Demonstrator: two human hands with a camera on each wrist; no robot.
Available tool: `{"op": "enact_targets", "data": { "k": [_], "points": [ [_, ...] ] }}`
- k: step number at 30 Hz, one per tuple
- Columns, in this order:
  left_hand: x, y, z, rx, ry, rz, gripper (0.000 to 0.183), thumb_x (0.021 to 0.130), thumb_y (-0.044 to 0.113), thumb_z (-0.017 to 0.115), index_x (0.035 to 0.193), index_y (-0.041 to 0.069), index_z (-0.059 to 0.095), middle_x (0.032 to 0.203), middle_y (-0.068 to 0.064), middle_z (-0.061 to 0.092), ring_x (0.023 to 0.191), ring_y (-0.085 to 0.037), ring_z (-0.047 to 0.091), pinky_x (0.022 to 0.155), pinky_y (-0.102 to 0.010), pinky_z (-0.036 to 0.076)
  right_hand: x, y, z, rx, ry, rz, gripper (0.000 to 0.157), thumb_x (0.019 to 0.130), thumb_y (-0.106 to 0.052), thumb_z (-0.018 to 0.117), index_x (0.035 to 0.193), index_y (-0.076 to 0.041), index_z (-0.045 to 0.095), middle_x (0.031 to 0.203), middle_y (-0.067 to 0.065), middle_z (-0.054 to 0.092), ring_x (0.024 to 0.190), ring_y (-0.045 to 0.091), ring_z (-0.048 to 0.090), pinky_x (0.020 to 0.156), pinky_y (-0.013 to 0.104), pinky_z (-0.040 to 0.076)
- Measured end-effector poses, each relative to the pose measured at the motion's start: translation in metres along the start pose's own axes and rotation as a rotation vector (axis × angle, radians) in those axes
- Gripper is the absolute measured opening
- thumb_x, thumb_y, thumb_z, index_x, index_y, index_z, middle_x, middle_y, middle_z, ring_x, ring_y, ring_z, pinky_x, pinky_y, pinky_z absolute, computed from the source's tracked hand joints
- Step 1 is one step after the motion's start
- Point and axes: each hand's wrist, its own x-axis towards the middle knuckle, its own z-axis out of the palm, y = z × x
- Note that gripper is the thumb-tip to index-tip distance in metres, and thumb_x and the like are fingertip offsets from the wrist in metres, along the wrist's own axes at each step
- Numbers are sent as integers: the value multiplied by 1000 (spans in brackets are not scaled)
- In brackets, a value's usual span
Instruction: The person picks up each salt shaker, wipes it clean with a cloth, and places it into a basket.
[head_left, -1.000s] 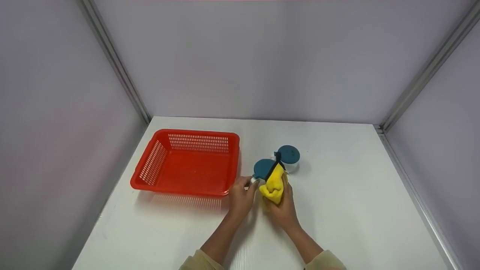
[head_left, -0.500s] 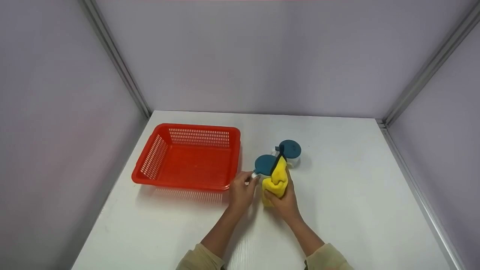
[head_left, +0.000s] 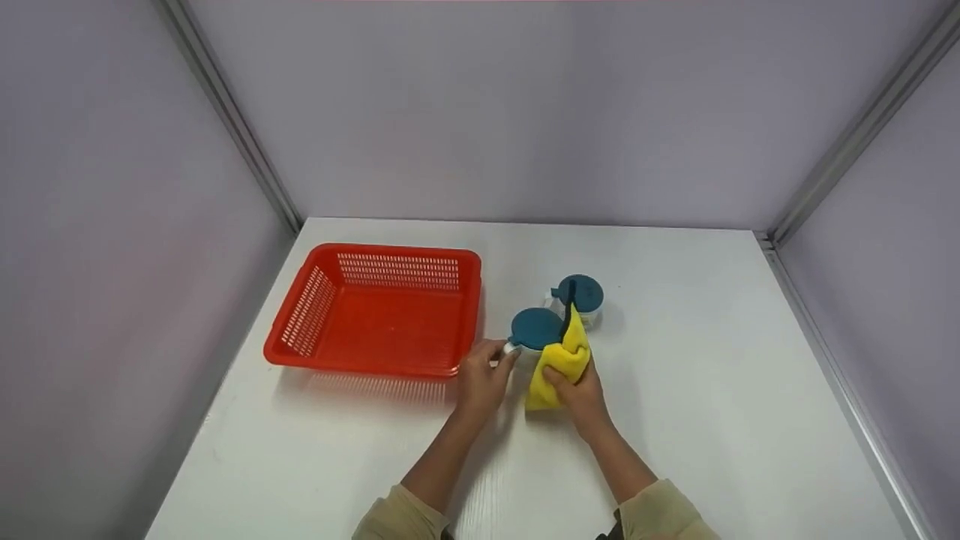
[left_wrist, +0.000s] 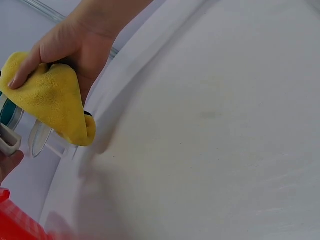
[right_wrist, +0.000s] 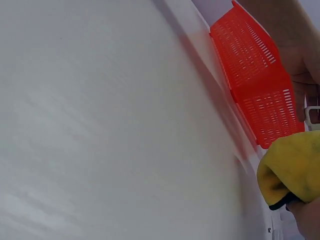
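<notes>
My left hand (head_left: pixel 482 381) pinches the white handle (left_wrist: pixel 9 140) of a clear container with a teal lid (head_left: pixel 535 328), held near the basket's front right corner. On the container's right side, my right hand (head_left: pixel 583 391) grips a folded yellow cloth (head_left: pixel 559 369) with a black edge, thumb on its front. The cloth covers much of the container's body in the head view. Behind stands a second teal-lidded container (head_left: pixel 580 292), partly overlapped by the cloth's tip. The right wrist view shows the cloth (right_wrist: pixel 295 167) close below the left hand (right_wrist: pixel 301 70).
A red plastic basket (head_left: pixel 469 315) with slotted walls stands on the left of the white table (head_left: pixel 712 375), close to my left hand. Pale panels (head_left: pixel 480 112) with metal edge frames enclose the table at the back and both sides.
My right hand has shifted a little to the right with the cloth, baring more of the held container's lid. The left hand keeps its hold on the handle. The head view has tilted slightly.
</notes>
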Motion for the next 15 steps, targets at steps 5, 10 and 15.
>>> {"op": "enact_targets", "data": {
  "k": [5,10,15],
  "points": [
    [1,-3,0,-25,-12,57,15,90,19,73,103,13,74,91,4,69,89,-11,65,76,-22,58,2,-3,-2,159,-6,84,79,88,-47,71,146,-24,23,129,3,42,118,22,46,106,29,41],
    [2,-4,-2,-47,-61,13,14,89,19,73,103,16,74,93,7,68,90,-9,65,77,-21,58,4,-5,-5,371,-35,153,73,90,-46,68,144,-26,23,129,3,39,120,22,44,99,22,47],
    [4,-3,-3,-69,-97,1,12,90,19,73,102,17,73,93,7,67,91,-9,65,78,-22,58,6,-7,-9,499,-39,195,73,88,-49,69,143,-28,24,128,1,39,121,22,43,99,22,48]
  ]
}}
